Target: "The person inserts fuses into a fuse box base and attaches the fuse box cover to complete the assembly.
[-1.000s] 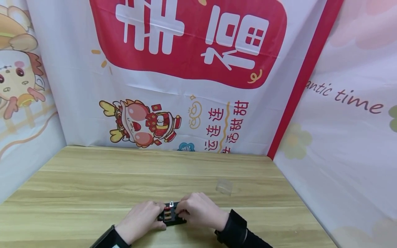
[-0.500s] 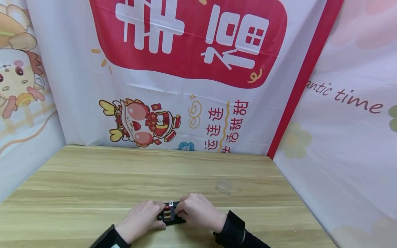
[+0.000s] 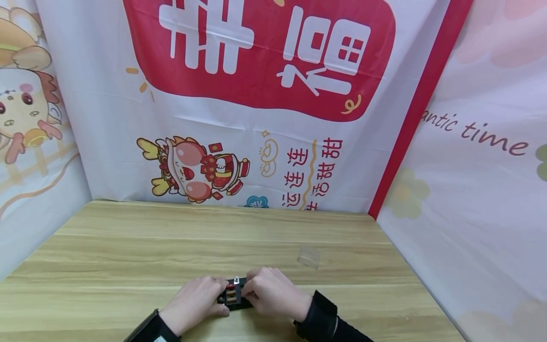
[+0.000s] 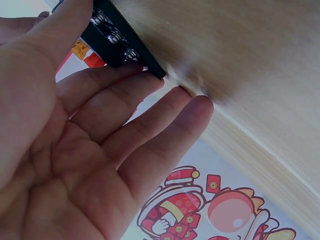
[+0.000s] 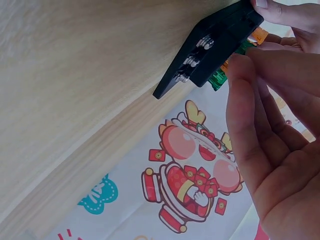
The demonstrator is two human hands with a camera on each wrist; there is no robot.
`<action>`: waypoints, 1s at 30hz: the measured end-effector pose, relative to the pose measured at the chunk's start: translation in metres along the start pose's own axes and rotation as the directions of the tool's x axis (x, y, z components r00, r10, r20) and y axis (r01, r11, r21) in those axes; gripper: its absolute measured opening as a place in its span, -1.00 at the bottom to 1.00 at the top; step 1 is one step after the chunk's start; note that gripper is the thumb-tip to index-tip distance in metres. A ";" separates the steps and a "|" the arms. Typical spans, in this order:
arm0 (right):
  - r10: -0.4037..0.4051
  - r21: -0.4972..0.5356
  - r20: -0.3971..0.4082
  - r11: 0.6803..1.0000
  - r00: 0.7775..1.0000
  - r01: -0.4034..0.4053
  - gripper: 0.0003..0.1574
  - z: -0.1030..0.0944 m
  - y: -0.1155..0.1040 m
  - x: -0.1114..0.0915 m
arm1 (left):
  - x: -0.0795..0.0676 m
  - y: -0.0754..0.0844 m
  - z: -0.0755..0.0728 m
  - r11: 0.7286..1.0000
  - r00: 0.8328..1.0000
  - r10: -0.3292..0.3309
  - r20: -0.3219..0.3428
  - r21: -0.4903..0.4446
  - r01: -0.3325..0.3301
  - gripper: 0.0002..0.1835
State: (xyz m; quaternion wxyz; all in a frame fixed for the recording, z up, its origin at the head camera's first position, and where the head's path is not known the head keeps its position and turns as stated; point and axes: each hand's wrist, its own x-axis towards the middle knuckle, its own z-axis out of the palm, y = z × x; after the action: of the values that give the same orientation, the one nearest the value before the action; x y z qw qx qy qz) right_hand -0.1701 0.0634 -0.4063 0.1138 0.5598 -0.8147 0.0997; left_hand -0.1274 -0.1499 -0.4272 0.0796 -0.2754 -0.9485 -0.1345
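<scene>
A black fuse block (image 3: 238, 295) with a row of silver screws along its side lies low in the middle of the head view. My left hand (image 3: 196, 301) grips its left end, thumb in front and fingers behind. At the other end, the thumb and index finger of my right hand (image 3: 275, 292) pinch a small translucent green fuse (image 5: 246, 47) at the block's top. Another green fuse (image 5: 218, 80) and an orange fuse (image 5: 259, 35) stick up from the block in the right wrist view. My right fingers partly hide the block's right side.
A clear plastic cover (image 3: 308, 257) lies on the wooden table (image 3: 171, 247), behind and right of my right hand. Printed white cloths (image 3: 107, 118) hang along the table's back and side edges.
My right hand shifts very slightly at the block's right end, its fingers still pinching there. My left hand and the fuse block stay in place.
</scene>
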 end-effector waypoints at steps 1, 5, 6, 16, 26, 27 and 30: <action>0.005 0.001 0.007 1.000 1.000 -0.005 -0.85 0.000 0.000 0.000 | 0.000 0.000 0.000 1.000 1.000 0.001 -0.001 0.001 -0.001 -0.65; 0.022 -0.007 0.029 1.000 0.999 -0.022 -0.86 0.000 -0.002 0.001 | 0.000 0.000 0.000 1.000 1.000 0.001 -0.006 -0.003 -0.001 -0.65; 0.026 -0.009 0.034 1.000 0.999 -0.026 -0.86 0.000 -0.002 0.002 | 0.000 0.000 0.000 1.000 1.000 0.000 -0.007 -0.002 0.000 -0.65; 0.046 -0.004 0.047 0.999 0.998 -0.046 -0.84 0.001 -0.004 0.001 | 0.000 0.000 0.000 1.000 1.000 -0.021 0.021 -0.009 0.021 -0.64; 0.063 0.072 0.062 0.995 0.996 -0.067 -0.88 -0.003 0.001 0.001 | 0.001 -0.001 -0.001 0.999 0.999 -0.022 0.040 -0.025 0.023 -0.65; 0.061 0.071 0.061 0.995 0.996 -0.065 -0.88 -0.003 0.001 0.001 | 0.001 -0.001 -0.001 0.999 0.999 -0.021 0.039 -0.025 0.022 -0.65; 0.058 0.065 0.064 0.996 0.996 -0.062 -0.87 -0.005 0.001 0.000 | 0.002 0.000 -0.001 1.000 0.999 -0.014 0.032 -0.021 0.015 -0.66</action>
State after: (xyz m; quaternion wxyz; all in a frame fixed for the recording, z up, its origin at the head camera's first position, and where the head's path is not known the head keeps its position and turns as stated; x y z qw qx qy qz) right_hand -0.1710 0.0651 -0.4015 0.0663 0.5415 -0.8305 0.1129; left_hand -0.1286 -0.1494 -0.4257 0.0606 -0.2714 -0.9502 -0.1409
